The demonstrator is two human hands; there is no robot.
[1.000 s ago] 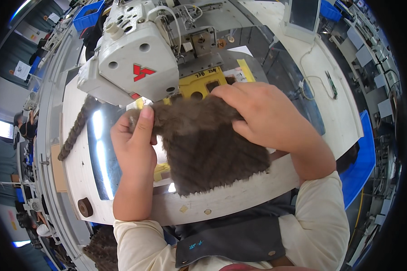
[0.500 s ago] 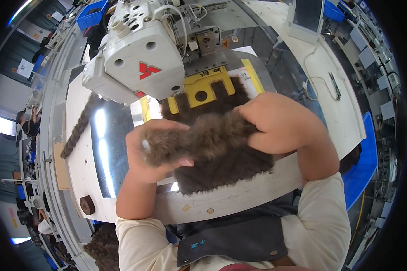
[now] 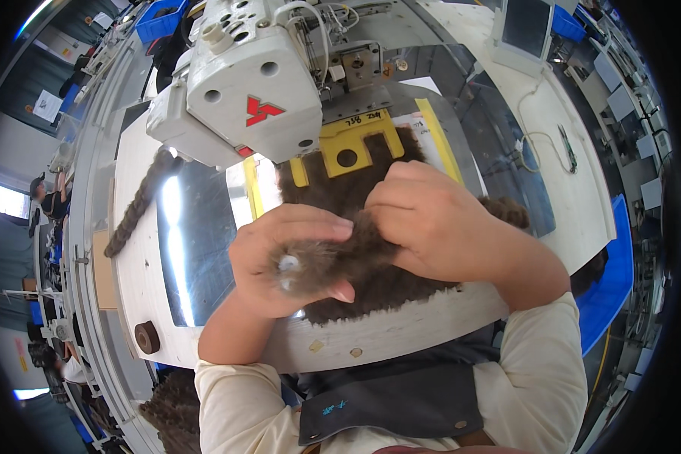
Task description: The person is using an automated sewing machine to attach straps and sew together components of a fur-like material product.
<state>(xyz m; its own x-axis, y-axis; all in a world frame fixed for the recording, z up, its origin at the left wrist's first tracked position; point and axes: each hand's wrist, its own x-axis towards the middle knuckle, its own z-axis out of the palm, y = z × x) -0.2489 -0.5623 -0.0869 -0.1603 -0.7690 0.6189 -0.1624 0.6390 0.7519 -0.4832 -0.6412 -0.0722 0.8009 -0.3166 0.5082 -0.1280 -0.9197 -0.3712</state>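
A bundled strip of brown faux fur [image 3: 329,261] with white spots at its left end lies across both my hands. My left hand [image 3: 268,257] is wrapped round that end, thumb and fingers curving about it. My right hand [image 3: 427,216] pinches the strip further along, and more of the fur shows beyond its wrist. Beneath them, a flat dark brown fur piece [image 3: 390,291] with a ragged near edge lies on the worktable [image 3: 424,310]. Its far part is under a yellow clamp plate [image 3: 348,144] of the white sewing machine [image 3: 253,113].
A long fur strip [image 3: 140,200] lies to the left, near a brown tape roll [image 3: 147,337]. Green-handled snips [image 3: 568,149] and a screen [image 3: 523,34] are at the right. A blue bin [image 3: 617,272] stands beside the table; more fur [image 3: 175,408] sits below left.
My right hand has slid left along the fur strip, closer to my left hand, leaving fur behind its wrist. My left hand has shifted slightly right, still round the strip's end.
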